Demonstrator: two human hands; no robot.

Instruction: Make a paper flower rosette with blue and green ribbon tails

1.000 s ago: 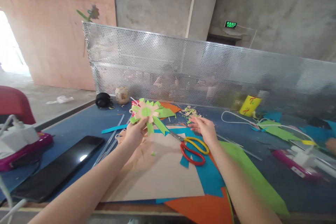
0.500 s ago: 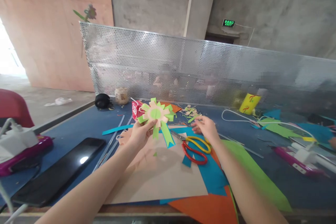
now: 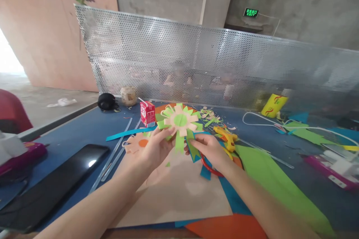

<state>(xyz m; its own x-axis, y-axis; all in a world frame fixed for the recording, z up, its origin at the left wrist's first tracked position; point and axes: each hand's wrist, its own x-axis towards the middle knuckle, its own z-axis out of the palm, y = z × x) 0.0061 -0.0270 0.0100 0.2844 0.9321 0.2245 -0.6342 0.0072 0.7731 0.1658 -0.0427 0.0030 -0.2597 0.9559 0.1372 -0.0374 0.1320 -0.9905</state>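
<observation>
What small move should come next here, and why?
Perhaps the right hand should gently straighten the blue-edged green paper tail: its fingertips seem to grip that slanting strip, while the left hand holds the paper flower.

Low room lies on the near side of the left hand and right hand, over the flat beige sheet. Between them the flower bars the way forward. The carton stands upright beyond the left hand; the glue gun and scissors crowd the right. Passage opens over the flat green sheet. The screen walls off the far side.
</observation>
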